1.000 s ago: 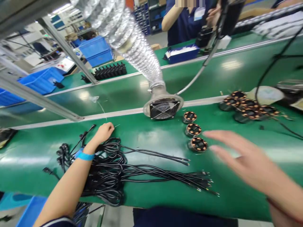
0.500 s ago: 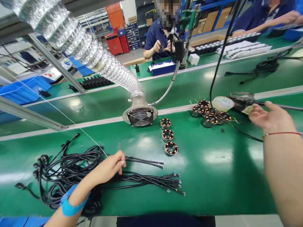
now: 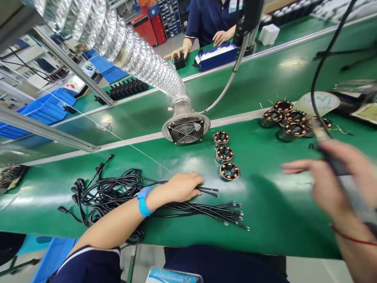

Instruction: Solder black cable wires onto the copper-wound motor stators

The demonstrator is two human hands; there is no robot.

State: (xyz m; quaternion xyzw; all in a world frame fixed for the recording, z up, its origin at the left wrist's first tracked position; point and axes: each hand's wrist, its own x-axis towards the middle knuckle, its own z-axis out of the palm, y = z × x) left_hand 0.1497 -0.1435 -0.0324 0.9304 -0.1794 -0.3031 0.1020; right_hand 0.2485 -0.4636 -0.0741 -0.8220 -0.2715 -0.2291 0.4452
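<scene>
Green bench [image 3: 265,220]: Black cables [image 3: 113,192] lie across the lower left and centre of the frame, plugs to the left, coloured tips to the right.

Left hand: Reaching in from the lower left, a blue wristband [image 3: 144,204] at its base, the hand bends over the upper cable strand [image 3: 209,190]. The fingers are curled downward; whether they pinch it or merely rest there, one cannot tell.

Cable line: The strand runs left to right beneath that hand, dipping slightly, its tips poking out just past the fingertips toward the right of the frame. The left hand is by far the nearer.

Right hand: Blurred at the right of the frame, the hand [image 3: 328,190] clasps a hand tool [image 3: 337,163], metal tip angled to the upper left, well apart from the cable tips.

Copper-wound rings: Three of the rings [image 3: 224,158] form a column at centre, between the hands and above the cable tips; a pile of rings [image 3: 287,136] sits at upper right.

White wire: A thin line [image 3: 144,151] slants from upper left toward the left hand; its end is unclear.

Across the bench: A co-worker's hands [image 3: 222,38] are at work, top centre.
</scene>
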